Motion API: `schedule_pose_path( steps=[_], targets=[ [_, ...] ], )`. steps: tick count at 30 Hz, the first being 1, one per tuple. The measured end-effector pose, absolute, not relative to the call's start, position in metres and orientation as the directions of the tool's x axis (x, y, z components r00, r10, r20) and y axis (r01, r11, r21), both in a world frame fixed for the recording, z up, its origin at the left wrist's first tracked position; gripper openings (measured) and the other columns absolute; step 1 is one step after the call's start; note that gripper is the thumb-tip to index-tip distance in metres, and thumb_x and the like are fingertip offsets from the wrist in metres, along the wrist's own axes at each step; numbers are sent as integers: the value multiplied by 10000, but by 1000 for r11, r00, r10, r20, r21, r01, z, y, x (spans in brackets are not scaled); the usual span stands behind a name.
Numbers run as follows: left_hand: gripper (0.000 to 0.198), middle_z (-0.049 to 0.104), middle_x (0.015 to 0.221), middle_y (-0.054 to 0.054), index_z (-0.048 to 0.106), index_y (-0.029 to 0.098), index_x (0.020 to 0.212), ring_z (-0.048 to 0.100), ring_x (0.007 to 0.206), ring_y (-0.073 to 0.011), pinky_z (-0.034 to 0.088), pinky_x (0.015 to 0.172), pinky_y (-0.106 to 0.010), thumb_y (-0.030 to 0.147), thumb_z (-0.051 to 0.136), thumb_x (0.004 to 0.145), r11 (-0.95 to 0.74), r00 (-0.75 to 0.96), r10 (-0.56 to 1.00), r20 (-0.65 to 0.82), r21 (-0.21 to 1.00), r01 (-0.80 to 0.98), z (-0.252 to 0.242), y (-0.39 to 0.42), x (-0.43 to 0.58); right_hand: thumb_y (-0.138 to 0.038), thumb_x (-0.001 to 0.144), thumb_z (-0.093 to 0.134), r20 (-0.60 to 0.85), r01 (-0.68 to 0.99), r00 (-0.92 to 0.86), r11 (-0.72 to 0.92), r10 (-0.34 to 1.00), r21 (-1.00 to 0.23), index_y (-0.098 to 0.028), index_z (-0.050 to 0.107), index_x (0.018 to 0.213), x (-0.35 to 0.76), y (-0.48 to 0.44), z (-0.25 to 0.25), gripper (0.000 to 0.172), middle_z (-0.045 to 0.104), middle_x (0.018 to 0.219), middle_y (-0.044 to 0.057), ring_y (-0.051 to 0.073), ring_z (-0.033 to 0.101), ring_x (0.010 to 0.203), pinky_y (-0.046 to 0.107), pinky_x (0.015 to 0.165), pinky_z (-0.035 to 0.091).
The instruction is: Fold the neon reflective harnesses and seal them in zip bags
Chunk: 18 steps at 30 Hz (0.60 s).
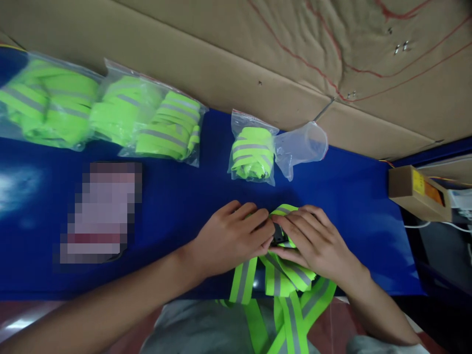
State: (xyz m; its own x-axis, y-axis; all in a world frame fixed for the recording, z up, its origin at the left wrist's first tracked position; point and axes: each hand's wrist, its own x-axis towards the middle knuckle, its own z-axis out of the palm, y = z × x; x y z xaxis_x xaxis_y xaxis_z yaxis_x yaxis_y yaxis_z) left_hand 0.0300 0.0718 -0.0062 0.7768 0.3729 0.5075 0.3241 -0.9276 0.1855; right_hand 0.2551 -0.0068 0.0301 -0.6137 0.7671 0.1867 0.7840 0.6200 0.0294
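Neon yellow-green webbing with a grey reflective stripe [293, 314] lies bunched at the table's front edge, its loose ends hanging over my lap. My left hand [236, 236] is closed on the webbing from the left, fingers curled beside a black plastic buckle [279, 235]. From the right, my right hand [317, 241] wraps round the bundled reflective strap, thumb and fingers about the buckle. Fingers cover part of the buckle, so whether it is fastened cannot be seen.
Clear bags of folded reflective straps [169, 125] line the back left, with a single bagged strap [253, 152] nearer the middle. Beside it lies a clear plastic bag [302, 145]. A blurred-out flat object [103, 211] rests at left. A cardboard box [416, 191] stands at the right.
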Motion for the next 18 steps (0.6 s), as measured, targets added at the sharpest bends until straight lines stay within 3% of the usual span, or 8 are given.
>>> schedule_pose_path(
  steps=[3, 6, 8, 11, 14, 18],
  targets=[
    [198, 714, 949, -25, 664, 186, 1024, 675, 912, -232, 438, 697, -378, 374, 616, 984, -919, 815, 392, 426, 208, 334, -6, 77, 27, -453, 955, 683, 212, 775, -624, 631, 752, 39, -39, 614, 1311, 260, -5, 29, 550, 745, 1075, 140, 264, 679, 967, 455, 951, 489],
    [522, 717, 1000, -49, 615, 158, 1282, 670, 916, -246, 456, 743, -390, 574, 609, 966, -926, 842, 373, 389, 207, 315, -7, 83, 20, -436, 920, 730, 235, 802, -576, 597, 783, -24, -56, 607, 1314, 269, -1, 29, 561, 744, 1065, 138, 261, 688, 958, 442, 945, 507],
    [610, 724, 1027, -63, 575, 137, 1352, 673, 920, -256, 456, 774, -403, 588, 634, 946, -922, 842, 383, 381, 215, 322, -7, 86, 17, -413, 895, 761, 264, 817, -541, 573, 798, -59, -76, 595, 1327, 276, 1, 29, 571, 737, 1051, 131, 257, 694, 958, 438, 954, 512],
    [487, 729, 1091, -80, 600, 127, 1296, 676, 996, -274, 451, 858, -432, 444, 690, 936, -887, 815, 448, 367, 293, 356, -5, 86, 15, -407, 877, 772, 285, 829, -521, 557, 804, -55, -121, 558, 1384, 284, 3, 30, 620, 732, 1029, 113, 264, 698, 957, 446, 947, 515],
    [268, 714, 1146, -70, 646, 165, 1153, 656, 1091, -268, 440, 940, -441, 321, 672, 937, -803, 746, 562, 356, 449, 391, -1, 87, 14, -429, 851, 782, 353, 874, -441, 484, 825, -38, -197, 551, 1407, 295, 3, 31, 645, 733, 1017, 92, 274, 697, 939, 440, 897, 526],
    [52, 693, 1088, -21, 638, 194, 971, 650, 1048, -189, 484, 934, -365, 224, 672, 946, -586, 699, 676, 235, 746, 316, 11, 97, 6, -483, 865, 727, 475, 925, -214, 333, 854, -181, -226, 554, 1391, 313, 0, 29, 610, 718, 1109, 115, 285, 699, 947, 419, 844, 552]
  ],
)
